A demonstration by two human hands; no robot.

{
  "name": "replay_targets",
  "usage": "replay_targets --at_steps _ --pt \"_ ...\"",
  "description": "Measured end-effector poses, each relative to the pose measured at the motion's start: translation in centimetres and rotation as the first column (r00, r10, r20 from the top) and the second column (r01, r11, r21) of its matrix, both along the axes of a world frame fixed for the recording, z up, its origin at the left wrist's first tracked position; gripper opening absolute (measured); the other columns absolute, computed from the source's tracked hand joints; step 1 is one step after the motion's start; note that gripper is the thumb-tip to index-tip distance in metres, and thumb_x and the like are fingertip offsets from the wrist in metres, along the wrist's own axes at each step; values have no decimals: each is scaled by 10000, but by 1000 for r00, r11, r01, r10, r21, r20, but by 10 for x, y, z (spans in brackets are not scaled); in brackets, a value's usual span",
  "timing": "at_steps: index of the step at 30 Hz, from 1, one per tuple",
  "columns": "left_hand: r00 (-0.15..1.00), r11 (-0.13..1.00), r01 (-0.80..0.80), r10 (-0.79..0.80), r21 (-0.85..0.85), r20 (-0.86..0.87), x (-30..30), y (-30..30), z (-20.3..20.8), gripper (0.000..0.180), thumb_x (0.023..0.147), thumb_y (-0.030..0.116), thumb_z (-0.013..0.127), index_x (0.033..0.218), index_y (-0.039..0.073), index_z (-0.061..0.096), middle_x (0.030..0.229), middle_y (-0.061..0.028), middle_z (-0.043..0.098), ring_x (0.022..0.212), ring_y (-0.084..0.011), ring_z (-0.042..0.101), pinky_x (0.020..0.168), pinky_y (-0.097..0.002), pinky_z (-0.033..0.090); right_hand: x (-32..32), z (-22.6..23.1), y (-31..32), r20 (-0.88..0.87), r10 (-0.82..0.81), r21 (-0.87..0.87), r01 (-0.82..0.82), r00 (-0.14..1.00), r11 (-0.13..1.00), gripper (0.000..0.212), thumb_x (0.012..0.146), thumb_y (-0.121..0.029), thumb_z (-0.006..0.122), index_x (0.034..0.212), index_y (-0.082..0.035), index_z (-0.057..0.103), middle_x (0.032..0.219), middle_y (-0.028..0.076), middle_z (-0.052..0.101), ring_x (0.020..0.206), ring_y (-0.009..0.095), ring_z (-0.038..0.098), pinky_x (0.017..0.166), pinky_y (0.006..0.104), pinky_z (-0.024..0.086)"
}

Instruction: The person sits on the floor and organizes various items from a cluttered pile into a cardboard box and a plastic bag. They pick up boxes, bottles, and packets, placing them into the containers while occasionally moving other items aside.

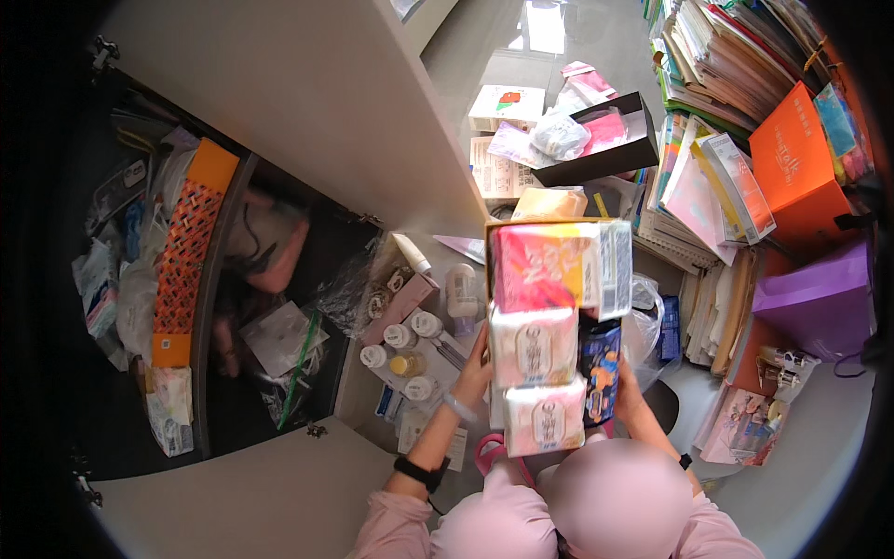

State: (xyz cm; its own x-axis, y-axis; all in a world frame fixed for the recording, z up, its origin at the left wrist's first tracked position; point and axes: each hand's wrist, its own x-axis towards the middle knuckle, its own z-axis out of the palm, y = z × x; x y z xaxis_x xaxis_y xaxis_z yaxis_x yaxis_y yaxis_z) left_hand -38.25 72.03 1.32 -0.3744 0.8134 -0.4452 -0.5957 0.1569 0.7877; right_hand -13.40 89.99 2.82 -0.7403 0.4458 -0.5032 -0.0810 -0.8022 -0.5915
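My two hands carry an open box [492, 222] packed with soft packages, held up in front of my knees. My left hand [473, 373] grips its left side, and my right hand [630, 396] grips the right side. Much of both hands' fingers is hidden behind the box and packs. A pink and yellow pack [540, 265] lies at the far end, beside a grey-white pack [613, 270]. Nearer me are two pale pink packs, one in the middle [533, 347] and one at the near end [545, 419]. A dark blue printed pack [601, 359] stands along the right side.
An open cabinet [251, 168] with its doors swung out is on the left. Bottles [407, 363] stand on the floor beside it. Ahead lies a black box [643, 140]. Stacked papers [712, 56], an orange box [796, 158] and a purple bag [815, 298] line the right.
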Motion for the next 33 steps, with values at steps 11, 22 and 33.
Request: replay_targets --at_steps 11,22,33 --pt "982 989 9 -37 150 187 -72 176 -4 635 957 106 480 1533 100 213 1432 -77 421 1269 -187 440 1025 -338 408 -56 -4 97 -51 -226 222 232 973 947 672 924 -397 514 1486 -82 325 1442 53 457 1292 181 465 1077 333 368" --pt "960 959 279 -277 51 -44 -97 191 -4 750 986 490 467 1547 104 153 1596 -61 191 1469 -194 139 1161 -343 111 -101 -79 200 8 -434 176 426 901 888 581 977 -514 422 1370 -89 472 1346 83 553 1224 240 534 1026 389 435" --pt "969 907 44 -140 -420 -202 -40 38 -61 336 968 254 552 1263 95 578 1171 -37 646 1011 -103 617 866 -263 469 -142 -56 216 165 -471 345 396 867 851 558 927 -470 586 1333 -90 537 1243 40 579 1173 195 513 954 359 420"
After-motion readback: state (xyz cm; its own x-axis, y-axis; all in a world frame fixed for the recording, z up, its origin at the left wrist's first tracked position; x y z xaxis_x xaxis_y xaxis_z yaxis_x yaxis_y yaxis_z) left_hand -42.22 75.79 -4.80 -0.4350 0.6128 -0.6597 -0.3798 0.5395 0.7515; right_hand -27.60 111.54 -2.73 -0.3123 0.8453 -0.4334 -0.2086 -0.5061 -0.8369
